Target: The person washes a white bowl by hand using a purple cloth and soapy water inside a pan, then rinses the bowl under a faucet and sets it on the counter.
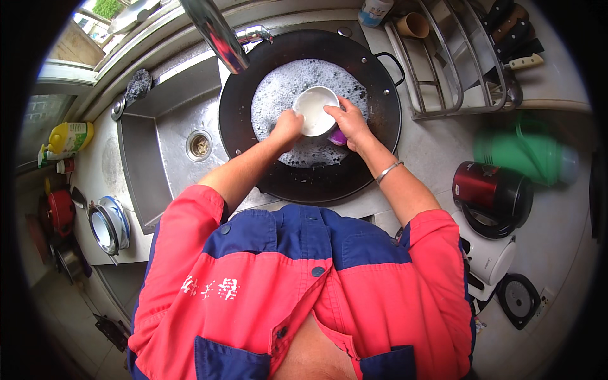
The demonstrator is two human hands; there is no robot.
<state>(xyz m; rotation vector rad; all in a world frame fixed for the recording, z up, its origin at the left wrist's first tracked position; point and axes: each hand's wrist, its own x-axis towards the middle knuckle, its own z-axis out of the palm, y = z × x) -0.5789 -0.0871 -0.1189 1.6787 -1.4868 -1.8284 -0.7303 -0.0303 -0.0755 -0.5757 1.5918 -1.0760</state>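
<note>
A small white bowl [314, 114] is held between my two hands above the foamy water [275, 95] in a large black wok [384, 137]. My left hand [289, 127] grips the bowl's left rim, its fingers curled. On the right, my right hand [352, 123] has its thumb over the rim and its fingers around the outside. Cloudy liquid or suds show inside the bowl. A purple thing, perhaps a sponge [337, 137], sticks out below the bowl beside my right hand; how it is held is partly hidden.
A chrome faucet [218, 35] reaches over the wok's rim, beside a steel sink [175, 114]. Stacked bowls [108, 225] stand left, near a yellow bottle [71, 137]. A metal rack [451, 66], a red kettle [489, 197] and a green thermos [522, 152] are right.
</note>
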